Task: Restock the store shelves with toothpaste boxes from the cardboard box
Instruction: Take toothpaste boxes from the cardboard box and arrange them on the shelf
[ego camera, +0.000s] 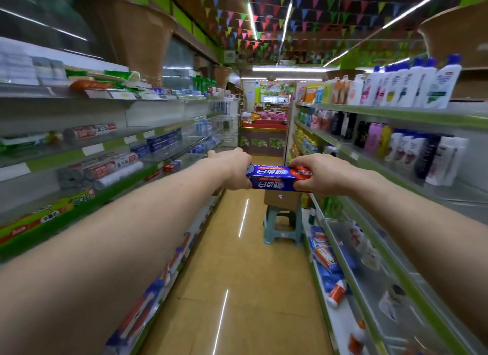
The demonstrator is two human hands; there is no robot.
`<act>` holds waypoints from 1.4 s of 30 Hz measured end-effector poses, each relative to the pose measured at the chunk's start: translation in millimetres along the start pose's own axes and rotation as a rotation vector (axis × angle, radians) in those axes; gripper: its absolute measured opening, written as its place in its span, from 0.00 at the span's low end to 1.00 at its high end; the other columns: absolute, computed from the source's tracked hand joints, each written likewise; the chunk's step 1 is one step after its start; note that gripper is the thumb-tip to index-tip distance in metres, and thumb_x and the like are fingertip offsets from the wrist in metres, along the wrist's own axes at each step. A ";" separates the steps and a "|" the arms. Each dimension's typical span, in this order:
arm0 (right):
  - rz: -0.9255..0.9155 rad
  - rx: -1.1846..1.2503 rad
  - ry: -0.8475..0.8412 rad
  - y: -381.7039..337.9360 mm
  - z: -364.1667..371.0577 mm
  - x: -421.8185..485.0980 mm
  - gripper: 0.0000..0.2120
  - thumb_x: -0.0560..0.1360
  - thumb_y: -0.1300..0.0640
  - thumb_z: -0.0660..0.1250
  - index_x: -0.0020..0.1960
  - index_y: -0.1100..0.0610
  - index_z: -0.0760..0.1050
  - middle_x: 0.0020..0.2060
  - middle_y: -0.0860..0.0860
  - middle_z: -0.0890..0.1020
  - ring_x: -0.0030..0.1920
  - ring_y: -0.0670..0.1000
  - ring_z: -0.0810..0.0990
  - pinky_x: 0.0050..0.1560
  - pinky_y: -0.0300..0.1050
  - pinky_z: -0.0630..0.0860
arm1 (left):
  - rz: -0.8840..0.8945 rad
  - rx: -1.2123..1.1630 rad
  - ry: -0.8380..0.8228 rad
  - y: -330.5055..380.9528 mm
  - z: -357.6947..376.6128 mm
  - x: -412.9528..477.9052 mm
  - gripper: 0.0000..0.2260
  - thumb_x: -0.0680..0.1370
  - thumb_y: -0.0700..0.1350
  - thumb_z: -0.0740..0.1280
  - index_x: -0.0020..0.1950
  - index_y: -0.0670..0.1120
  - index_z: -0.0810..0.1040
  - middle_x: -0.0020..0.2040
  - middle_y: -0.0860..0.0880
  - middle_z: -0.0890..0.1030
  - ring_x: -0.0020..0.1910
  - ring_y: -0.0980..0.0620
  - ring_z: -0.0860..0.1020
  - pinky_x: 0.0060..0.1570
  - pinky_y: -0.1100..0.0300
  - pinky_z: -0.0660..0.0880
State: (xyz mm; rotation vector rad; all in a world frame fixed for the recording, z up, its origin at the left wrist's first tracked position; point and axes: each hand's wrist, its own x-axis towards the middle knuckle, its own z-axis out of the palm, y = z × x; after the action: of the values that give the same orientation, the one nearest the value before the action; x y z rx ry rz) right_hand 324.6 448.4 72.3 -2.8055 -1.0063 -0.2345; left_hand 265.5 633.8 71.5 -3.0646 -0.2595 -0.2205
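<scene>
Head view, the only camera:

- Both arms are stretched forward down the aisle and meet at frame centre.
- Toothpaste box (272, 180): blue with a red right end, held roughly level in mid-air between the two shelf runs, touching neither. Lettering reads upside down from here.
- Left hand (232, 171): fingers curled round the box's left end, firm grip. One digit sticks out toward the left shelving; can't tell which.
- Right hand (320, 176): closed round the red right end, thumb side up, fingers wrapped underneath.
- Cardboard box (281, 200): just below the held box in frame, further down the aisle, sitting on a pale blue plastic stool (284, 229). Its top is hidden behind the hands, so contents can't be seen.
- Left shelves (113, 143): green-edged, motion-blurred. Blue toothpaste cartons (163, 141) on a middle tier, other boxed goods above and below.
- Right shelves (396, 114): white bottles (412, 82) with blue caps on the top tier at upper right, darker bottles one tier down, loose tubes and packs in the lower trays.
- Tan tiled floor (250, 275) with light-strip reflections.
- Coloured bunting (264, 24) across the ceiling, top centre.
</scene>
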 end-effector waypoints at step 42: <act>-0.098 0.056 0.031 116.1 121.0 730.3 0.25 0.76 0.46 0.66 0.71 0.46 0.65 0.63 0.48 0.75 0.59 0.49 0.74 0.55 0.52 0.78 | -0.090 0.109 0.031 -270.4 89.5 679.2 0.24 0.74 0.57 0.68 0.67 0.51 0.69 0.57 0.50 0.71 0.58 0.47 0.73 0.61 0.43 0.65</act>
State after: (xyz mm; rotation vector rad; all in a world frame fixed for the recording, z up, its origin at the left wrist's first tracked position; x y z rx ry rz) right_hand 967.2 833.4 87.9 -2.6980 -1.1263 -0.2562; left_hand 894.0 1016.8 95.2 -2.9424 -0.3946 -0.2490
